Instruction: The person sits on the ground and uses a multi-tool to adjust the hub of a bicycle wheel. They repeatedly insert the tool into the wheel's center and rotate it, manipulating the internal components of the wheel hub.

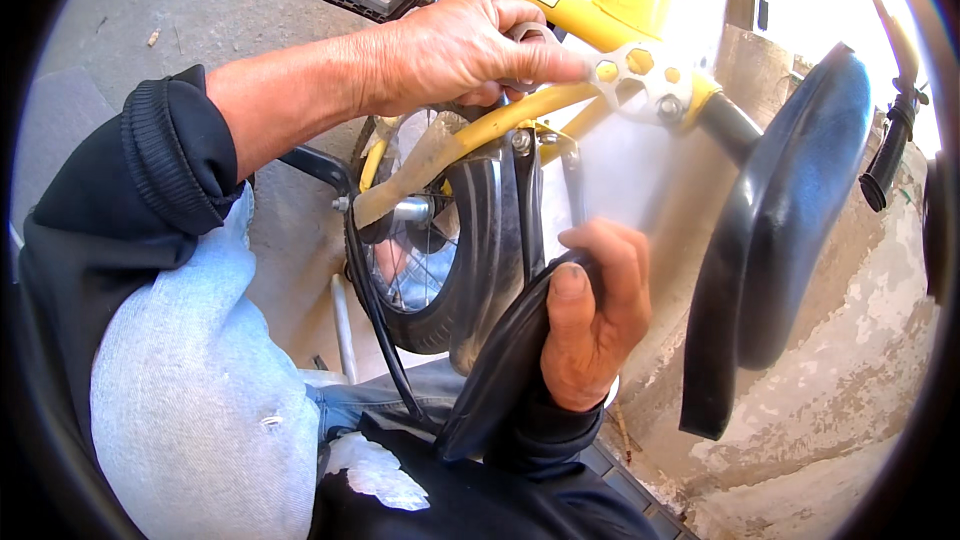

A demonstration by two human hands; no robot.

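at upper centre the left hand (pixel 460 45) has its grip clenched on a flat multi-hole wrench (pixel 635 80) against the yellow bike frame (pixel 560 10); lower centre, the right hand (pixel 595 315) grasps the black mudguard (pixel 500 365) beside the rear wheel (pixel 440 270).

you're over a bare grey concrete floor (pixel 230 0), with a small pale scrap (pixel 152 37) lying on it toward the upper left. to the right of that floor the ground turns into rough, patchy concrete (pixel 830 410), stained and flaking. hard sunlight washes out the area above that rough patch.
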